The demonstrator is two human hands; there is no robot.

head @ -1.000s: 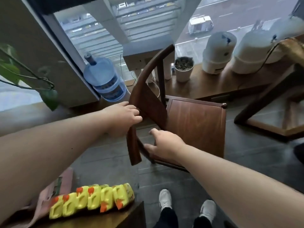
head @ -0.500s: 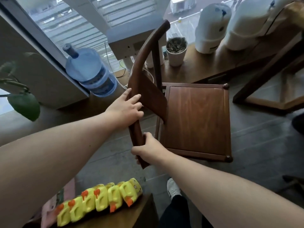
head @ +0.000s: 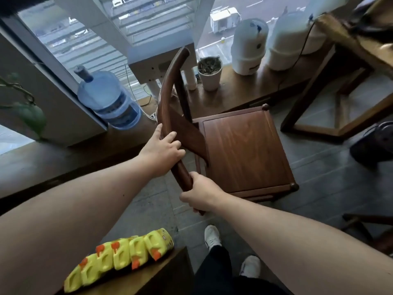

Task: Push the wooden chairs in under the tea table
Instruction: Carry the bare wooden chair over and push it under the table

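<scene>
A dark wooden chair (head: pixel 244 150) with a square seat and a curved back rail stands on the grey floor in the middle of the view. My left hand (head: pixel 162 151) grips the curved rail near its middle. My right hand (head: pixel 202 193) is closed around the rail's near end. The seat faces right, toward the tea table (head: pixel 348 58), whose top and angled legs fill the upper right corner. The chair stands apart from the table, left of its legs.
A blue water bottle (head: pixel 106 99), a white potted plant (head: pixel 210 73) and two white tanks (head: pixel 248 45) stand on the low wooden ledge by the window. A string of yellow ducks (head: pixel 119 258) lies on a cabinet at lower left. Another chair's dark frame (head: pixel 365 226) shows at right.
My right hand slid from the seat's rear edge up onto the near end of the back rail. The chair turned, its seat now pointing more to the right.
</scene>
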